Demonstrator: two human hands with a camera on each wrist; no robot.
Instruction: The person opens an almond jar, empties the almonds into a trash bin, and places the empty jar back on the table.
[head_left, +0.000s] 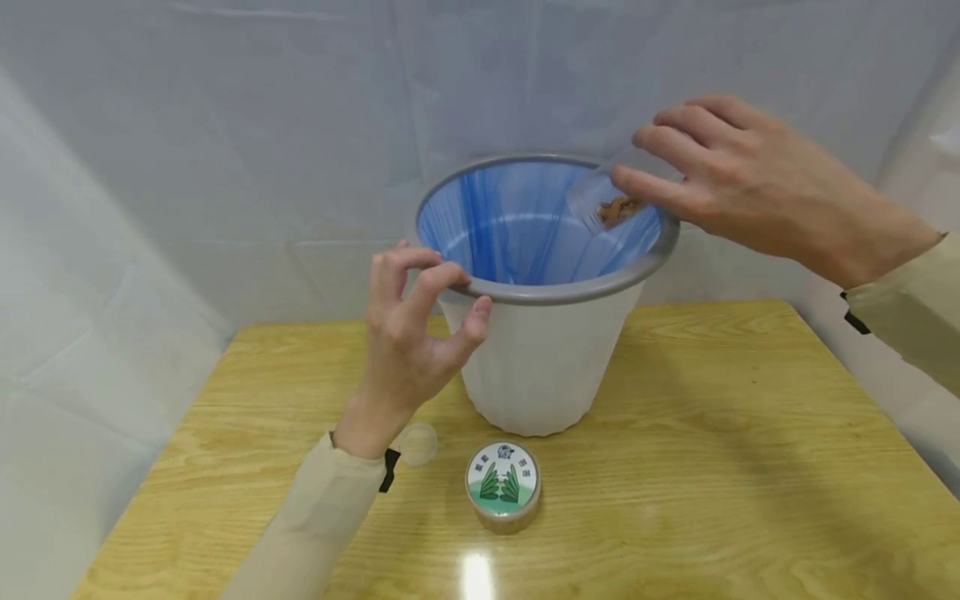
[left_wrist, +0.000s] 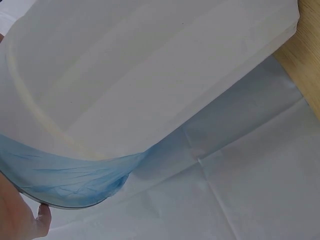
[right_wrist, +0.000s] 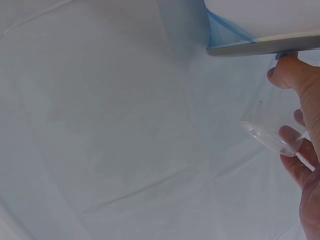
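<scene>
We tipped a clear cup (head_left: 600,200) with our right hand (head_left: 720,179), fingers clamped, over the bin (head_left: 547,292) at 2 o'clock; our left hand (head_left: 408,333) hovered unclenched, steadying at 8 o'clock.

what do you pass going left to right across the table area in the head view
left hand → small clear lid → labelled round container → white bin with blue liner → right hand holding a clear cup

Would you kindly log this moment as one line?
right hand: tips clear cup over lined bin | left hand: at bin rim | lidded jar: on table
</scene>
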